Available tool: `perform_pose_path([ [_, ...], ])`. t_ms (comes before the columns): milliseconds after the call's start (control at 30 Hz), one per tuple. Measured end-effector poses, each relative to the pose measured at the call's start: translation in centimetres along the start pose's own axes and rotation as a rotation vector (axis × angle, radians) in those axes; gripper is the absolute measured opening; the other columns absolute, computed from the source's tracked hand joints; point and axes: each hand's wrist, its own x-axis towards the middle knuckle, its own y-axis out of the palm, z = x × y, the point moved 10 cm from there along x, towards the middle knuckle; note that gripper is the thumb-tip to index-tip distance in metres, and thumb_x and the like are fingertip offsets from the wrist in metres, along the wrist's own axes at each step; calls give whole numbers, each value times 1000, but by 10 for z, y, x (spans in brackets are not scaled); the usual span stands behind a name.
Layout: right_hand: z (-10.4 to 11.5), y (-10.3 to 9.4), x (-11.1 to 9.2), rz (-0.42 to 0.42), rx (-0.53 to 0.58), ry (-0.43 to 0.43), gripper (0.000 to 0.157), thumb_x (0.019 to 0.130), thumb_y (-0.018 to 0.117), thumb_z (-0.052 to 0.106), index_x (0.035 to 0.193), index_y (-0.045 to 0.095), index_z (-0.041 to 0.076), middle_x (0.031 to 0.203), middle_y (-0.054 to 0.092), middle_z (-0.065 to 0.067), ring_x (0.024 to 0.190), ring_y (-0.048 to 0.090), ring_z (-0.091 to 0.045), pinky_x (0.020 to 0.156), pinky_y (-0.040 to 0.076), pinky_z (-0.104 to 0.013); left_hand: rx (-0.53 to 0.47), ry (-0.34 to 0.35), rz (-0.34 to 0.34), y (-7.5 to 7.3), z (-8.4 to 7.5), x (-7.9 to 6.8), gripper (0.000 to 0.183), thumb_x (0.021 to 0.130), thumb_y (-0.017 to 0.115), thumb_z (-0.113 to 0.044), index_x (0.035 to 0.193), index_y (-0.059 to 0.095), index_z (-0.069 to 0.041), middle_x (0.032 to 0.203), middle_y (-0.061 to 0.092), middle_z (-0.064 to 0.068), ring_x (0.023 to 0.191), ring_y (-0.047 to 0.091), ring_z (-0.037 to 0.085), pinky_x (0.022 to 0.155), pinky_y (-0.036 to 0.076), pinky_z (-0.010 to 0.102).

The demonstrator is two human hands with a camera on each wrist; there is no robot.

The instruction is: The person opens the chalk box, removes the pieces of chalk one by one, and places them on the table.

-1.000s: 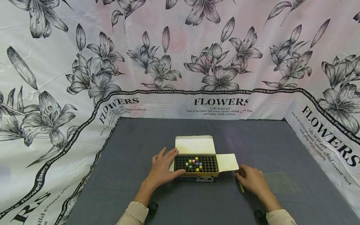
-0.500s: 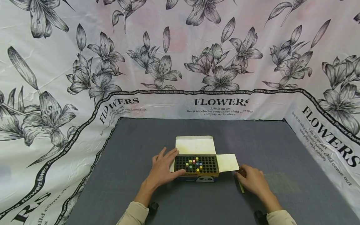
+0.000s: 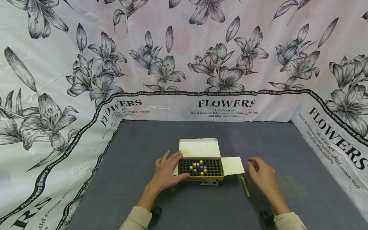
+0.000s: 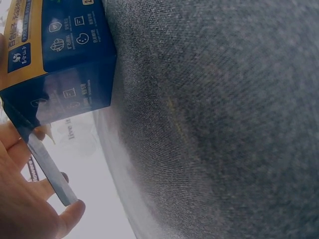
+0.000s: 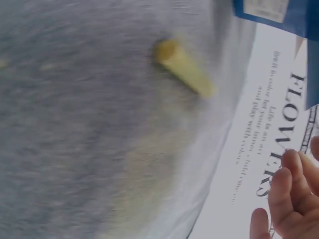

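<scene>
Going left to right, with the box as reference. Patterned cloth backdrop (image 3: 172,108), flower line drawings and lettering, rises behind the box and along both sides. Left sleeve (image 3: 138,217) sits to the near left of the box, small black device (image 3: 156,211) by the wrist. Left hand (image 3: 165,172) is at the box's left end: fingers spread wide along the left flap (image 4: 50,167), thumb on the front edge, touching but not wrapped round it. Box (image 3: 198,182) itself is on the grey table (image 3: 143,140), blue below, yellow band above, lid open. Holed black tray (image 3: 216,167) inside; coloured sticks (image 3: 197,164) stand in some holes, mostly yellow, plus pink, green and blue, clustered mid-tray. Back flap (image 3: 199,148) is folded open behind the box, right flap (image 3: 233,166) out to its right. Yellow-green stick (image 3: 245,187) lies loose on the table right of the box, far end just off the right flap's near corner, other end towards the person. Right hand (image 3: 263,175) is furthest from the box, beyond that flap and stick: fingers loosely bent, narrow, holding nothing, apart from both
</scene>
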Motion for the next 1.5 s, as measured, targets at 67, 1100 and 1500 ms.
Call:
perform_pose_path([
  [67,5,-9,2,-59,23,-9,25,101,62,15,119,70,0,86,72,-10,67,59,-9,59,46,-31,0,-2,3,0,1,0,87,86,70,-64,156,44,-19,164,40,0,156,22,43,114,19,70],
  [1100,122,53,-5,37,48,-418,19,75,90,15,89,77,15,88,72,1,82,50,-16,78,27,-45,7,-3,-4,1,1,0,86,86,71,-63,156,45,-20,163,41,-1,156,22,42,114,20,70],
  [1500,122,82,-2,219,-49,-246,11,78,89,26,80,79,23,82,71,6,80,48,-14,81,29,-46,9,9,-9,-1,0,0,85,87,71,-62,155,46,-19,162,42,1,154,25,45,114,21,71],
])
